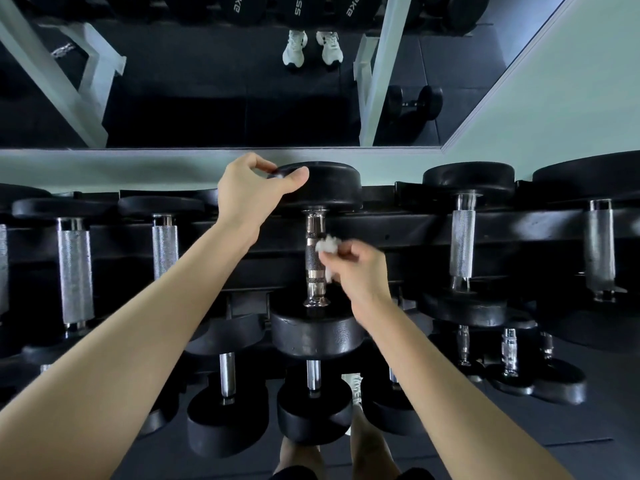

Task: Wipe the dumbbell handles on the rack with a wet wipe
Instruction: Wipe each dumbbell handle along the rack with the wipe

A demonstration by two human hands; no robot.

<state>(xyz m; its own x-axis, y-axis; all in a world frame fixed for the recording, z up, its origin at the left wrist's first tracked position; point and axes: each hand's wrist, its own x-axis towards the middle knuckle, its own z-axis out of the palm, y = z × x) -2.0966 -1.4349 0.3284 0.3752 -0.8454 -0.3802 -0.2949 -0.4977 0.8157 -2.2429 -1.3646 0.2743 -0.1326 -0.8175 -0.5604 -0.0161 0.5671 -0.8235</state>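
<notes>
Centre dumbbell [317, 336], top tier of rack [398, 233], handle [315, 261] under wipe
Left hand [256, 192] grips its far head [325, 185]; right hand [362, 271] pinches crumpled wet wipe [327, 244] against the handle's right side

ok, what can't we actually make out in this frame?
All head view.
1. handle: right side hidden by the wipe and right hand.
2. white speck at the thumb of the left hand, on the far head: too blurred to identify.
3. mirror lettering: cut off by the top edge.
4. lower dumbbells: partly hidden by the forearms.
</notes>
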